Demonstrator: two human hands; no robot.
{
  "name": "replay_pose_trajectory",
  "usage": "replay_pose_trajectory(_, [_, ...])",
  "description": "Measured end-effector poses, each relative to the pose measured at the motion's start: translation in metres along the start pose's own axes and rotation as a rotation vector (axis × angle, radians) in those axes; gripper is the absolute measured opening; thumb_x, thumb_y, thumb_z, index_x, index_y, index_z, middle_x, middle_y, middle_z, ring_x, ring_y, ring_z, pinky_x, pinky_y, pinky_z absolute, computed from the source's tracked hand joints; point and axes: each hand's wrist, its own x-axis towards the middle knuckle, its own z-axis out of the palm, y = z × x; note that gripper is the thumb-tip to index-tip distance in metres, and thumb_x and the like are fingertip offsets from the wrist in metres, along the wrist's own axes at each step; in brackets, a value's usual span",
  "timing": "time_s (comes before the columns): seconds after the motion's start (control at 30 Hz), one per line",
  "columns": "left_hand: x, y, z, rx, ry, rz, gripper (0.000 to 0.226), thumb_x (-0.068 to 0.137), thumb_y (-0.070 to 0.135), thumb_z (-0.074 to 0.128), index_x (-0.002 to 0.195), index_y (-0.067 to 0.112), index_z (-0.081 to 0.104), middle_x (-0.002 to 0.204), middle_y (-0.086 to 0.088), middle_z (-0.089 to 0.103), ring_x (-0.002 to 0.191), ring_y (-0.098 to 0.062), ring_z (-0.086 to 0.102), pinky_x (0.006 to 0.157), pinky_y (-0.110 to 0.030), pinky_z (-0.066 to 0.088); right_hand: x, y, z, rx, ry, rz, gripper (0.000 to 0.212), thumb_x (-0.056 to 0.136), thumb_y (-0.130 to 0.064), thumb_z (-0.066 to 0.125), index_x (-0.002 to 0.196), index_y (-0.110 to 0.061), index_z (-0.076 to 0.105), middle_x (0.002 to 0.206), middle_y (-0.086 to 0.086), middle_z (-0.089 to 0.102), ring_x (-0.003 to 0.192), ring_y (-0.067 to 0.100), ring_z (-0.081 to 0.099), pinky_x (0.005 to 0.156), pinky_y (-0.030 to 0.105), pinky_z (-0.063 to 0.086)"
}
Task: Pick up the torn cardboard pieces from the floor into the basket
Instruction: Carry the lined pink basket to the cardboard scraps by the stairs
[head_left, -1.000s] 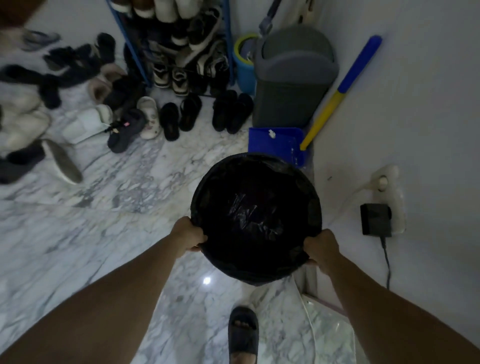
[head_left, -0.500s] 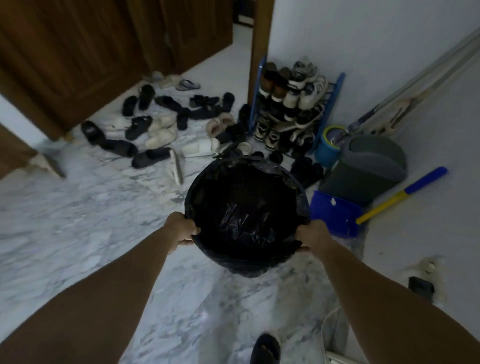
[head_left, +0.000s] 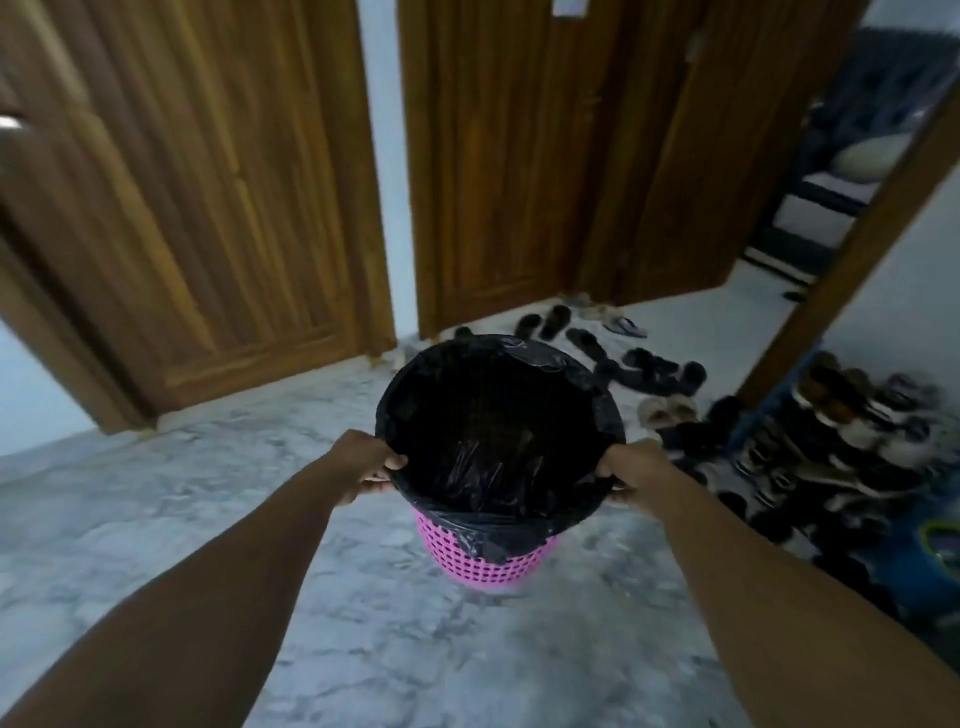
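Observation:
A pink plastic basket (head_left: 485, 564) lined with a black bin bag (head_left: 498, 426) hangs in the air in front of me, above the marble floor. My left hand (head_left: 366, 465) grips its rim on the left side. My right hand (head_left: 631, 470) grips the rim on the right side. The inside of the bag is dark and I cannot make out anything in it. No torn cardboard pieces are in view.
Wooden doors (head_left: 218, 197) stand ahead on the left and centre. Many shoes and sandals (head_left: 644, 364) lie scattered on the floor to the right, beside a loaded shoe rack (head_left: 852, 431). An open doorway at the far right leads to another room.
I have turned left with the basket held in both hands; the grey bin, blue dustpan and wall socket have left the view, and the wooden doors now fill the background.

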Motion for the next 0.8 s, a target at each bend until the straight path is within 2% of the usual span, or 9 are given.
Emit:
replay_pose_trajectory(0.13, [-0.016,-0.017,-0.115,-0.157,0.15,-0.002,0.007,0.081,-0.008,0.065,0.084,-0.005,0.06,0.082,-0.017,0.059,0.068,-0.028,0.056,0.061,-0.035,0.049,-0.019,-0.064,0.104,-0.049,-0.167,-0.091,0.016,0.084,0.019,0.049,0.084,0.004,0.055,0.082,0.016,0.055,0.071,0.03,0.057,0.054,0.036,0.053])
replay_pose_trajectory(0.2, [-0.024,-0.026,-0.155,-0.225,0.207,0.017,0.008,0.082,-0.009,0.064,0.088,-0.006,0.061,0.086,-0.018,0.061,0.069,-0.028,0.056,0.059,-0.034,0.048,-0.025,-0.086,0.147,-0.031,-0.248,-0.107,0.019,0.086,0.02,0.048,0.088,0.004,0.058,0.092,0.018,0.058,0.086,0.034,0.06,0.08,0.047,0.058])
replay_pose_trajectory(0.23, [-0.029,-0.031,-0.173,-0.26,0.235,0.026,0.008,0.083,-0.01,0.063,0.088,-0.005,0.06,0.085,-0.017,0.061,0.067,-0.026,0.056,0.057,-0.032,0.047,-0.026,-0.096,0.168,-0.041,-0.29,-0.101,0.02,0.086,0.02,0.049,0.092,0.004,0.059,0.1,0.02,0.061,0.093,0.037,0.061,0.092,0.052,0.053])
replay_pose_trajectory(0.3, [-0.041,-0.045,-0.213,-0.336,0.298,0.034,0.008,0.084,-0.011,0.062,0.089,-0.005,0.06,0.081,-0.014,0.06,0.063,-0.024,0.054,0.053,-0.03,0.043,-0.028,-0.117,0.217,-0.063,-0.389,-0.122,0.026,0.083,0.02,0.053,0.105,0.007,0.059,0.114,0.023,0.062,0.101,0.038,0.061,0.099,0.054,0.048])
replay_pose_trajectory(0.4, [-0.056,-0.069,-0.269,-0.465,0.411,0.033,0.017,0.083,-0.012,0.062,0.099,-0.008,0.06,0.085,-0.016,0.061,0.063,-0.023,0.055,0.053,-0.029,0.044,-0.044,-0.148,0.289,-0.074,-0.54,-0.16,0.034,0.085,0.021,0.051,0.114,0.004,0.058,0.124,0.016,0.06,0.107,0.035,0.058,0.097,0.044,0.048])
replay_pose_trajectory(0.5, [-0.068,-0.089,-0.312,-0.563,0.502,0.03,0.015,0.084,-0.012,0.06,0.098,-0.006,0.061,0.085,-0.016,0.061,0.066,-0.024,0.056,0.052,-0.028,0.045,-0.059,-0.17,0.35,-0.091,-0.662,-0.159,0.027,0.091,0.02,0.046,0.111,0.003,0.055,0.117,0.01,0.056,0.109,0.029,0.056,0.095,0.034,0.046])
replay_pose_trajectory(0.6, [-0.076,-0.106,-0.35,-0.644,0.599,0.023,0.019,0.084,-0.011,0.06,0.103,-0.006,0.061,0.087,-0.015,0.063,0.072,-0.025,0.058,0.06,-0.03,0.047,-0.066,-0.19,0.415,-0.192,-0.778,-0.187,0.021,0.093,0.015,0.047,0.093,-0.002,0.058,0.113,0.011,0.057,0.083,0.023,0.058,0.071,0.032,0.054])
replay_pose_trajectory(0.7, [-0.082,-0.125,-0.385,-0.711,0.723,-0.005,0.026,0.082,-0.01,0.062,0.108,-0.007,0.061,0.097,-0.017,0.065,0.084,-0.028,0.06,0.074,-0.034,0.05,-0.076,-0.211,0.48,-0.307,-0.88,-0.227,0.02,0.095,0.013,0.047,0.106,0.0,0.057,0.112,0.01,0.057,0.095,0.027,0.057,0.087,0.037,0.048])
replay_pose_trajectory(0.8, [-0.092,-0.14,-0.41,-0.759,0.846,-0.047,0.027,0.082,-0.009,0.064,0.108,-0.007,0.061,0.099,-0.018,0.065,0.089,-0.029,0.06,0.072,-0.034,0.053,-0.09,-0.226,0.535,-0.441,-0.96,-0.257,0.015,0.095,0.009,0.052,0.103,-0.003,0.055,0.096,0.008,0.058,0.099,0.029,0.056,0.097,0.041,0.046])
